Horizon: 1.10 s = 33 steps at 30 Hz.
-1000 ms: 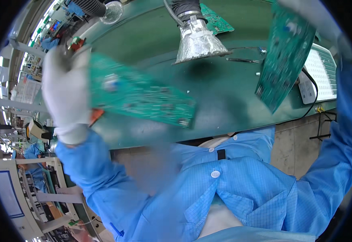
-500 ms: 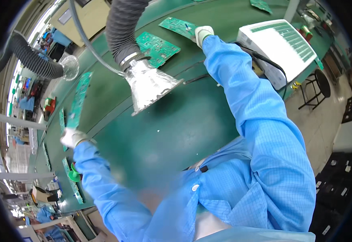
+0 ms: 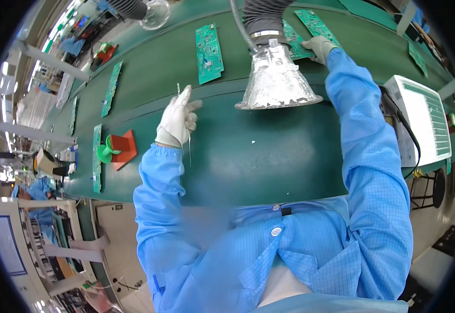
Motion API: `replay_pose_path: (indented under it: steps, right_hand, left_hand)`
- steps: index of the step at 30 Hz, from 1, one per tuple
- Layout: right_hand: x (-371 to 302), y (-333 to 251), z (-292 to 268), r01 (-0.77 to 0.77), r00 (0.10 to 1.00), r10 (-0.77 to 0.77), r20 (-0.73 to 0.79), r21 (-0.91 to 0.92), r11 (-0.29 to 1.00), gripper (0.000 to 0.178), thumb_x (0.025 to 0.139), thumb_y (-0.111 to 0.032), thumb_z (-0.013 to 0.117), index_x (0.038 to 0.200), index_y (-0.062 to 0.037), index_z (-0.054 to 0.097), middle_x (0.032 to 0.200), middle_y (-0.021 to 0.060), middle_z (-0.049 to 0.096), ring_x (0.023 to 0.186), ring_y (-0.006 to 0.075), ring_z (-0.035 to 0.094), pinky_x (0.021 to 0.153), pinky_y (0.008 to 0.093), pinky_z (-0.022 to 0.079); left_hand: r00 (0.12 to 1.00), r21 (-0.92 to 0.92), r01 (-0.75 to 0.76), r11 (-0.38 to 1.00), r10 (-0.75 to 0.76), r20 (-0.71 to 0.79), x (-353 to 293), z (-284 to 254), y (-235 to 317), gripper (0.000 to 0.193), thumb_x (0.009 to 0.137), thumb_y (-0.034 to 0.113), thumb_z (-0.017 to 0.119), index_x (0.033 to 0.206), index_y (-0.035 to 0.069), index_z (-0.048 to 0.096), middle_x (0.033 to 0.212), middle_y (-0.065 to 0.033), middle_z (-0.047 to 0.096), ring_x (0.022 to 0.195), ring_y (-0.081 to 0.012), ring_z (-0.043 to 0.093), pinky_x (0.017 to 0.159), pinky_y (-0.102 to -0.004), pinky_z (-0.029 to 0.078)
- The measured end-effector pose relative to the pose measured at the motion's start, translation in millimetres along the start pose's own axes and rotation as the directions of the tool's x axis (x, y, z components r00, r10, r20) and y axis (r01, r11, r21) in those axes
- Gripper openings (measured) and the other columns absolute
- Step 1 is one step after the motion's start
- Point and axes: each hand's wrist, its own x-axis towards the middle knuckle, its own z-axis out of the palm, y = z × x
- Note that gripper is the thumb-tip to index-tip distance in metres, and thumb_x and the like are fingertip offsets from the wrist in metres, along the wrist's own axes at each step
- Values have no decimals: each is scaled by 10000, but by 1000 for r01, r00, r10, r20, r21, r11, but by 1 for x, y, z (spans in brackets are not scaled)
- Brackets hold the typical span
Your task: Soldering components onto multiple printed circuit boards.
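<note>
My left hand (image 3: pixel 178 119), in a white glove, is raised over the near part of the green bench. Its fingers are closed on a thin wire (image 3: pixel 178 88), whose tail hangs below the hand. My right hand (image 3: pixel 319 49), also gloved, reaches far forward and grips the right end of a green circuit board (image 3: pixel 294 43), partly hidden behind the extraction hood (image 3: pixel 276 81). Just beyond lies another circuit board (image 3: pixel 316 25). A third board (image 3: pixel 209 52) lies flat between my left hand and the hood.
Left of my left hand, a green spool (image 3: pixel 106 150) sits on a red stand (image 3: pixel 124 148), beside a narrow board (image 3: pixel 97 161). Farther left lie more boards (image 3: pixel 112 88). A white slatted box (image 3: pixel 420 120) with a black cable (image 3: pixel 407 125) stands right of my right arm.
The view has swung left. My left hand has left the near end of a board and come inward. My right hand has moved from the farther board to the one behind the hood.
</note>
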Motion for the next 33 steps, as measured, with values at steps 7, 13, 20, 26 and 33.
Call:
replay_pose_path:
  steps: [7, 13, 20, 26, 33]
  right_hand:
    - [-45, 29, -152, 608, 103, -911, 399, -750, -259, 200, 818, -168, 688, 983, -71, 745, 915, 135, 738, 849, 339, 709, 773, 428, 567]
    - [-280, 101, -203, 743, 198, -958, 209, -669, 8, 589, 651, 73, 720, 1225, -45, 667, 1214, 177, 661, 1075, 350, 651, 935, 397, 547]
    - [-469, 140, -147, 187, 982, -185, -30, 244, 952, 321, 964, -297, 580, 998, 14, 653, 921, 63, 657, 822, 130, 623, 683, 274, 490]
    - [-487, 139, -19, -106, 972, -49, 230, 615, 781, 392, 980, -310, 571, 1080, 65, 624, 979, 132, 672, 785, 218, 677, 682, 342, 594]
    - [-439, 96, -15, -37, 732, -173, 659, 292, 956, 349, 983, -288, 631, 1123, 31, 657, 891, 124, 702, 737, 200, 703, 661, 349, 588]
  left_hand:
    - [983, 343, -179, 922, 158, 88, -93, 18, -12, 555, 1037, 636, 336, 1113, 100, 458, 991, -156, 614, 492, -79, 375, 439, -225, 298]
    - [975, 352, -203, 914, 154, 162, -131, 10, -47, 504, 1055, 585, 359, 1082, 95, 475, 929, -115, 617, 517, -72, 447, 461, -208, 333]
    - [950, 401, -280, 872, 192, 245, -157, 31, -54, 509, 1047, 558, 428, 1017, 58, 520, 863, -77, 612, 510, -64, 452, 464, -216, 350]
    - [921, 598, -357, 718, 165, 352, -196, 61, -43, 382, 1041, 410, 516, 977, 33, 520, 823, -64, 612, 490, -66, 417, 466, -230, 334]
    - [636, 640, -754, 147, 409, 655, -203, 48, -83, 354, 858, 282, 761, 1047, 26, 604, 880, -137, 580, 745, -326, 609, 689, -431, 517]
